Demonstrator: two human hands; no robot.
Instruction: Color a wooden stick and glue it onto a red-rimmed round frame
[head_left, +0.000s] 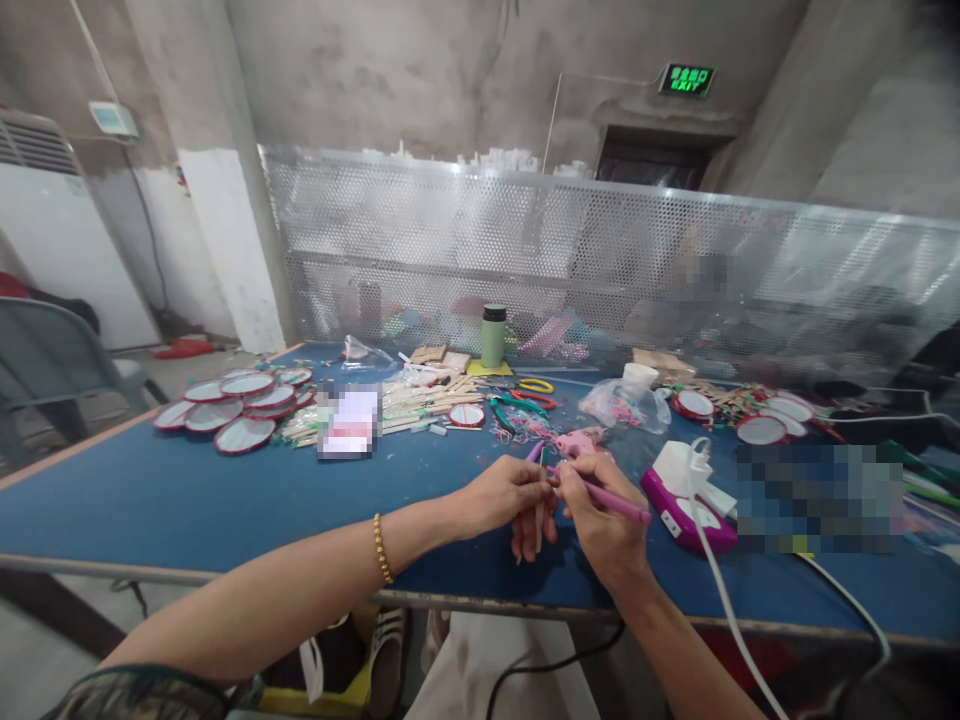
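My left hand is closed, its fingers pinching a thin pale wooden stick that points down past the fingertips. Close beside it, my right hand is closed around a pink pen, whose front end meets the stick near my left fingers. A small purple piece juts up behind the left fingertips; I cannot tell what it is. Just beyond the hands lies a pink glue gun. Both hands are above the blue table, near its front edge.
Round white discs with red rims pile up at left, beside many wooden sticks. Scissors with yellow handles and a green bottle stand behind. A purple power strip with a white cable sits at right.
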